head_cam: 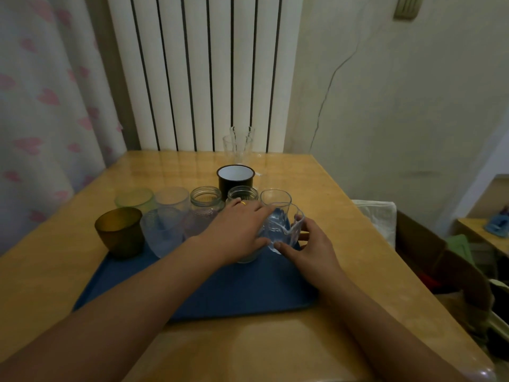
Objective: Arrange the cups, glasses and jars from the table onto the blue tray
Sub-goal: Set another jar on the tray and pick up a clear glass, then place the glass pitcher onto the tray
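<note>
Both hands close around one clear wavy-rimmed glass (282, 230), held low over the far right part of the blue tray (220, 288): the right hand (308, 252) has its grip on the near and right wall with thumb and fingertips, while the left hand (239, 230) cups the left wall, and whether the base already rests on the tray cannot be told. The glass looks thin, rigid, smooth and breakable, so a hold on the lower wall rather than the uneven lip seems safest, with a gentle set-down. Around it on the tray stand an amber cup (119, 231), textured tumblers, two open jars (206, 199) and another clear glass (275, 198). Toward the desk's far edge a dark enamel mug (235, 179) and tall clear glasses (239, 144) wait. The desk (275, 348) is glossy yellow wood; behind it stand a white radiator (203, 73) and a heart-patterned curtain (41, 106).
</note>
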